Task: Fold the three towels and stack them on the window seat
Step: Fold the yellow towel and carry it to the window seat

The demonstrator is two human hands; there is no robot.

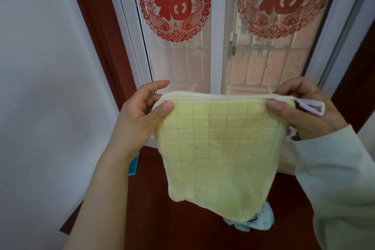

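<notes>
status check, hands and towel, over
Hands: left hand and right hand each pinch a top corner of the yellow towel. It hangs doubled above the window seat. A patterned cloth lies on the seat beneath, partly hidden.

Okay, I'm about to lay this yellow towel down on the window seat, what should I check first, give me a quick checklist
1. Left hand grip: thumb pinches the yellow towel at its top corner: ok.
2. Right hand grip: thumb pinches the other top corner: ok.
3. Top edges matched: the two white-trimmed edges run together: ok.
4. Hanging loop tucked in: it sticks out past the right hand: not ok.
5. Bottom edge level: it hangs slanted, lower toward the right: not ok.
6. Landing spot on the window seat: a blue-patterned cloth lies below the towel, the rest is hidden: cannot tell.
</notes>
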